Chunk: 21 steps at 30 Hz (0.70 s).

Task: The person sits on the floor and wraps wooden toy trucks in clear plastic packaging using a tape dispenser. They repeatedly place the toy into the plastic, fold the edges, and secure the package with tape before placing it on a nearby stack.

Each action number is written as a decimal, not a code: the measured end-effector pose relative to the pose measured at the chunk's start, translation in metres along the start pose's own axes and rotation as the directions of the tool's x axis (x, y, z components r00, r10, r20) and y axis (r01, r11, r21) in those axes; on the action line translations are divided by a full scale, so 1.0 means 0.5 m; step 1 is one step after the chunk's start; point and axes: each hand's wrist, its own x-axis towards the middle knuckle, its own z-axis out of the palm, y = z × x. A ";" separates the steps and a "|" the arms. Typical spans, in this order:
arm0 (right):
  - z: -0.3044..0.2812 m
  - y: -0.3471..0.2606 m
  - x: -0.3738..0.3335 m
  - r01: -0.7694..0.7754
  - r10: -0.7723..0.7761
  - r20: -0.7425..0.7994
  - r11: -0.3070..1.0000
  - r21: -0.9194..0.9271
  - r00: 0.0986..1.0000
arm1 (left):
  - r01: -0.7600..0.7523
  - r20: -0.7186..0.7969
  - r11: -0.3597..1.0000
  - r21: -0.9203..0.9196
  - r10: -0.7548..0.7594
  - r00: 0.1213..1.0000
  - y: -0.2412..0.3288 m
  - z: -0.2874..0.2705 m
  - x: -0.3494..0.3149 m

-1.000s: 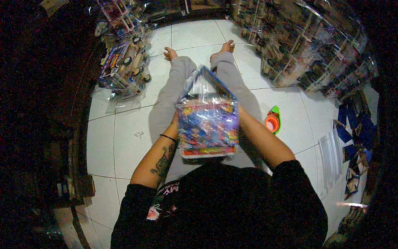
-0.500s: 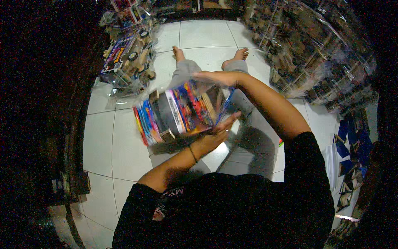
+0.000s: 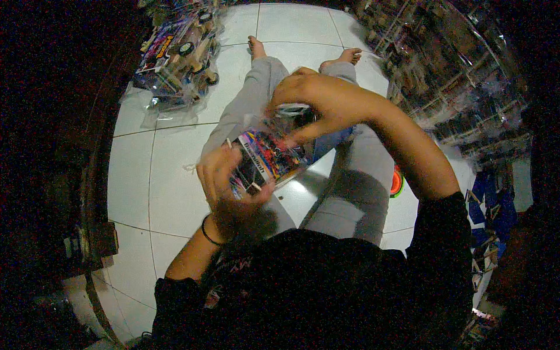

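Over my lap is a boxy, brightly printed item in a clear plastic bag (image 3: 265, 154), with a black panel and red, blue and yellow patterns; its exact kind I cannot make out. My left hand (image 3: 224, 178) is wrapped round its near left end. Curled over the opposite end is my right hand (image 3: 318, 105), gripping bunched clear plastic. Thumb and fingers there are a little blurred, and part of the item is hidden beneath them.
Plastic-wrapped wooden toy vehicles (image 3: 181, 58) with black wheels lie at the far left. A tall stack of bagged items (image 3: 455, 76) fills the far right. An orange and green round object (image 3: 397, 182) sits by my right leg; blue pieces (image 3: 493, 198) lie farther right on white tiles.
The bagged item has come to rest lower and nearer my body. My left hand has moved from its underside to its left end, and my right hand has closed over the plastic.
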 end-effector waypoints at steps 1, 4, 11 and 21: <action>-0.003 -0.025 0.030 -0.018 0.031 0.093 0.990 -0.141 0.995 | 0.117 0.134 0.993 0.016 -0.118 0.984 -0.014 -0.004 0.004; -0.007 -0.088 0.083 -0.009 0.001 -0.082 0.995 -0.095 0.997 | 0.261 0.314 0.965 -0.018 -0.242 0.918 -0.058 -0.014 0.005; 0.030 -0.046 0.089 -0.084 0.078 -0.143 0.996 -0.033 0.987 | 0.572 0.332 0.788 -0.229 -0.489 0.807 -0.110 -0.031 -0.005; 0.046 -0.066 0.081 -0.021 0.096 -0.262 0.962 0.274 0.960 | 0.550 0.409 0.793 -0.262 -0.425 0.808 -0.114 -0.077 0.007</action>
